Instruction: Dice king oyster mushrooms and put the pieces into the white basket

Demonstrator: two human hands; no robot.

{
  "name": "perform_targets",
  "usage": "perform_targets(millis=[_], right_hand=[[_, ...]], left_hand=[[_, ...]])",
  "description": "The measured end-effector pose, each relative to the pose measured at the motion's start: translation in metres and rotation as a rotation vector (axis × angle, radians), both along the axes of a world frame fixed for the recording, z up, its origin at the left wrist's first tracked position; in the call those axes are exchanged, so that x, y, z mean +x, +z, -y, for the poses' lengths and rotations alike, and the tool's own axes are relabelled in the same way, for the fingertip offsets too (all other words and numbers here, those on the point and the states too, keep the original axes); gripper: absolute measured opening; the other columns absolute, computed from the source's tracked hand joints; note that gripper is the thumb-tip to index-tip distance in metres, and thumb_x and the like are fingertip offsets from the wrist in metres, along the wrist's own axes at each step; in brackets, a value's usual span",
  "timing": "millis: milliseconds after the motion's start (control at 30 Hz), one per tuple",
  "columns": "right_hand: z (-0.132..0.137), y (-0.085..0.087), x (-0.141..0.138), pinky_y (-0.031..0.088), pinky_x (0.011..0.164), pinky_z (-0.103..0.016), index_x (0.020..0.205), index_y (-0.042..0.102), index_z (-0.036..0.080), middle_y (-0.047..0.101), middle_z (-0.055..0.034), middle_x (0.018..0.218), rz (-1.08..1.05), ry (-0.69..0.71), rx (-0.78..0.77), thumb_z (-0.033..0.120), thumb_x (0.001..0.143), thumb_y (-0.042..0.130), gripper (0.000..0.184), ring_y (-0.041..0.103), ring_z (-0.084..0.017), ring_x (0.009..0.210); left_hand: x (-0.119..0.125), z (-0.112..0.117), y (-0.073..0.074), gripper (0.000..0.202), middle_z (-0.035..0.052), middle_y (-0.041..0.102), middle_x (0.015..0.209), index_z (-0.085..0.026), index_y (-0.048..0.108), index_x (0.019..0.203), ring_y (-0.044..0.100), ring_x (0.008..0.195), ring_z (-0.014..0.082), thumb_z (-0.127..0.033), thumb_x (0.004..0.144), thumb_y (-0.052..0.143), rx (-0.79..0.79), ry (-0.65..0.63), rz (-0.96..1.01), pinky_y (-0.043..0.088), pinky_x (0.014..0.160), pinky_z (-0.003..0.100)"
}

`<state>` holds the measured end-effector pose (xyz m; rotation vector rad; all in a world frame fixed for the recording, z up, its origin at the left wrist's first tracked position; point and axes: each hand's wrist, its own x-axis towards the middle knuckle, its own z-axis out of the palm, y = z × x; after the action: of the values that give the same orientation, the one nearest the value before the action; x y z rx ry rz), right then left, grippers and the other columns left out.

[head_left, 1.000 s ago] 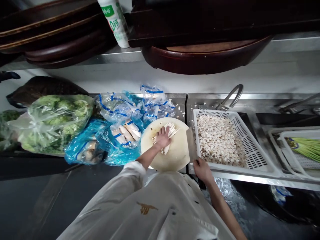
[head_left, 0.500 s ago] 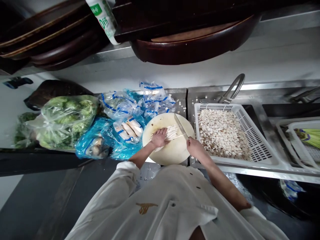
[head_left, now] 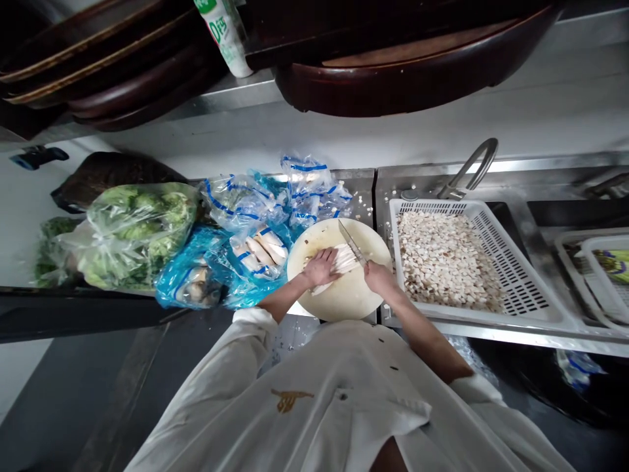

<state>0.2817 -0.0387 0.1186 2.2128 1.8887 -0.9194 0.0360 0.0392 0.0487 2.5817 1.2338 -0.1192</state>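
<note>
A round pale cutting board (head_left: 344,298) lies on the steel counter in front of me. On it lie white mushroom strips (head_left: 345,259). My left hand (head_left: 322,267) presses down on the strips with curled fingers. My right hand (head_left: 379,276) is closed round the handle of a cleaver (head_left: 352,242), whose blade rests across the strips just right of my left fingers. A white slotted basket (head_left: 511,262) to the right holds several diced mushroom pieces (head_left: 445,259).
Blue-striped plastic bags of mushrooms (head_left: 255,249) and a bag of green vegetables (head_left: 132,233) lie left of the board. A tap handle (head_left: 469,167) stands behind the basket. Another basket with greens (head_left: 607,275) sits far right. Dark wooden trays (head_left: 393,72) hang overhead.
My right hand brought the cleaver from beside the basket over to the board and set the blade on the strips. My left hand stayed on the strips.
</note>
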Motion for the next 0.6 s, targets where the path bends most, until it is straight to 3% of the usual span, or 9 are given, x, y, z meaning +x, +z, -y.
perform_targets(millis=[133,233,467,600], right_hand=[[0.003,0.003,-0.007,0.048,0.094,-0.034,0.124,0.067,0.015,0.076,-0.0200,0.119,0.020,-0.002,0.066,0.037,0.114,0.030,0.044,0.073,-0.029,0.112],[0.003,0.005,-0.016,0.048,0.094,-0.033,0.129,0.065,0.012,0.076,-0.0210,0.120,0.017,-0.013,0.001,0.034,0.114,0.030,0.044,0.073,-0.028,0.114],[0.001,0.010,-0.034,0.047,0.096,-0.033,0.126,0.066,0.014,0.076,-0.0202,0.121,0.067,-0.020,0.058,0.038,0.115,0.030,0.045,0.073,-0.028,0.114],[-0.001,0.013,-0.046,0.048,0.093,-0.032,0.129,0.065,0.013,0.076,-0.0202,0.120,0.073,-0.047,-0.020,0.033,0.114,0.032,0.042,0.073,-0.028,0.115]], left_hand=[[-0.005,-0.002,0.002,0.090,0.0214,0.039,0.167,-0.011,0.031,0.165,0.038,0.153,0.0379,-0.063,0.097,0.059,-0.013,-0.030,0.064,0.032,0.127,0.048],[-0.007,-0.004,0.000,0.085,0.0223,0.037,0.167,-0.009,0.031,0.165,0.035,0.155,0.0374,-0.059,0.101,0.053,0.003,-0.035,0.094,0.028,0.129,0.048],[-0.016,-0.006,-0.002,0.092,0.0214,0.042,0.164,-0.011,0.034,0.164,0.039,0.153,0.0370,-0.065,0.095,0.061,-0.012,-0.075,0.122,0.027,0.130,0.046],[-0.019,-0.005,-0.003,0.088,0.0232,0.038,0.166,-0.007,0.035,0.163,0.036,0.155,0.0378,-0.063,0.098,0.056,0.009,-0.079,0.135,0.027,0.131,0.047]])
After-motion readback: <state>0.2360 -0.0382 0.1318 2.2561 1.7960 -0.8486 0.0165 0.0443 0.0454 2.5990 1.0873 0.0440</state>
